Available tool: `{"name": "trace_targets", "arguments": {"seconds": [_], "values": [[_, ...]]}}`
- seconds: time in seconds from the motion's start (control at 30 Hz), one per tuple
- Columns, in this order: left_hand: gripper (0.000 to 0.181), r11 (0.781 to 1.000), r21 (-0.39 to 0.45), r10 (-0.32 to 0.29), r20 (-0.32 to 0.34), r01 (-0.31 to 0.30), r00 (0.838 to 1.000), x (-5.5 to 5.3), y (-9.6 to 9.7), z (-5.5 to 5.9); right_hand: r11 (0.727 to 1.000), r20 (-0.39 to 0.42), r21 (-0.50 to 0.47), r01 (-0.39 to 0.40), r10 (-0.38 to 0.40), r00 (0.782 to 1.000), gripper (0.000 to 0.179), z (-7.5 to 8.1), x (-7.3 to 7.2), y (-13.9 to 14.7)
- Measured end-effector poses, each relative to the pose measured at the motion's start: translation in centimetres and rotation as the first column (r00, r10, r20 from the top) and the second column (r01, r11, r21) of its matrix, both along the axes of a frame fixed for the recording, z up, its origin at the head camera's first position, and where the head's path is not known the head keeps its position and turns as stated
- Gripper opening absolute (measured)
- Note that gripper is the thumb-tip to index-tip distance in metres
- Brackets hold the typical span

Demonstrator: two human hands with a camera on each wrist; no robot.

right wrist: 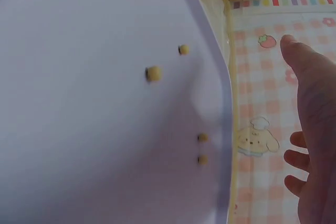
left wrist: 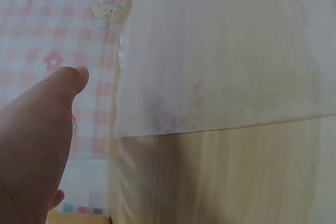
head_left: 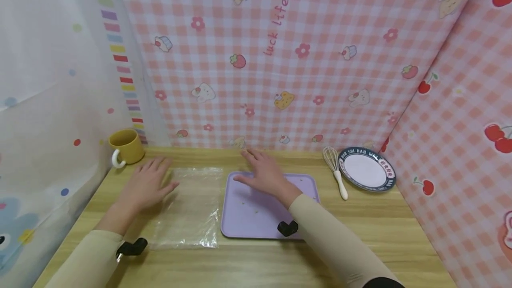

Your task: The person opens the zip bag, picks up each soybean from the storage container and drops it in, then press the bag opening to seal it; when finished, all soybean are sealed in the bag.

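Observation:
My left hand (head_left: pixel 147 186) is over the left edge of a clear, flat plastic bag (head_left: pixel 192 210), fingers spread and holding nothing. The left wrist view has the bag's edge (left wrist: pixel 236 128) on the wood, with my thumb to the left. Above the far part of a lilac rectangular tray (head_left: pixel 240 223) hovers my right hand (head_left: pixel 265 173), its fingers extended and nothing in its grasp. Several small yellowish bits (right wrist: pixel 153 74) are scattered on the tray, larger in the right wrist view.
A yellow mug (head_left: pixel 130 148) with a white handle stands at the back left. Toward the back right lie a whisk (head_left: pixel 339 179) with a pale handle and a dark-rimmed white plate (head_left: pixel 366 170). Patterned cloth walls (head_left: pixel 260 74) border the wooden table (head_left: pixel 240 268).

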State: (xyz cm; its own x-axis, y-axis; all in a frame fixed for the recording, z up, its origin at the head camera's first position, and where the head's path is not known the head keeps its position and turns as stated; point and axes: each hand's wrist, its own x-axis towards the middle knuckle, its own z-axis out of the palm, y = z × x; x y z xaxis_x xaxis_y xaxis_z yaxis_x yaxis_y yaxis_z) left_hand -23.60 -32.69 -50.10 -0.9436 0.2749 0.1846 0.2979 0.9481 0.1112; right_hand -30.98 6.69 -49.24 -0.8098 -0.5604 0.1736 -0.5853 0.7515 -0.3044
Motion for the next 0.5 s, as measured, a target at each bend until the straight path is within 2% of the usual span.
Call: {"name": "trace_targets", "arguments": {"seconds": [0.13, 0.5], "values": [[0.082, 0.999, 0.019, -0.035, 0.028, 0.035, 0.999, -0.8, -0.1, -0.4, 1.000, 0.029, 0.007, -0.027, 0.027, 0.999, 0.091, 0.0, -0.4, -1.4], [0.079, 0.997, 0.048, -0.059, 0.050, 0.057, 0.997, -2.2, -0.8, -1.3, 0.996, 0.048, -0.013, -0.088, 0.089, 0.995, 0.090, -1.1, -1.6, -4.6]]}}
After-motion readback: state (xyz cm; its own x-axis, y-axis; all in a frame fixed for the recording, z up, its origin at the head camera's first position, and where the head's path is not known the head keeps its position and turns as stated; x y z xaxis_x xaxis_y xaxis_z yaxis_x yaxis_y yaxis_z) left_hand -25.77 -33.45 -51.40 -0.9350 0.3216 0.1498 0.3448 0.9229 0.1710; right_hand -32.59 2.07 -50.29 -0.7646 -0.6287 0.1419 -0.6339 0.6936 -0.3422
